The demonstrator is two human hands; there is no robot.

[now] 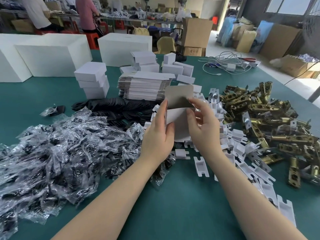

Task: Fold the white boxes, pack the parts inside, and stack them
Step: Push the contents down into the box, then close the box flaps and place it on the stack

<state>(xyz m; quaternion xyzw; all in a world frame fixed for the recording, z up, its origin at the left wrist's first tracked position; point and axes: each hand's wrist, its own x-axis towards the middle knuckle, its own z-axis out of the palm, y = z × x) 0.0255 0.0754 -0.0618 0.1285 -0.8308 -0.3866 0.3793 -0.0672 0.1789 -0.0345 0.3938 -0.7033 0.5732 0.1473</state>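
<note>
Near the frame's centre, the left hand [158, 135] and right hand [202, 126] both grip a half-folded white box [180, 116], flap raised, above the green table [173, 205]. Behind it lies the stack of flat box blanks [145, 87]; folded boxes [92, 80] stand farther left.

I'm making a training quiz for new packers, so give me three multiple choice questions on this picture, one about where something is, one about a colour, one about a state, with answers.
1. Where does the pile of brass latch parts lie?
A. right of the hands
B. left of the hands
C. on the floor

2. What colour is the table top?
A. red
B. teal green
C. yellow

3. In what state is the white box in the hands?
A. sealed shut
B. crushed
C. flap open, half folded

Answers: 1 A, it lies beyond the right hand. 2 B, bare surface shows teal. 3 C, its grey flap stands up between the left hand and the right.
</note>
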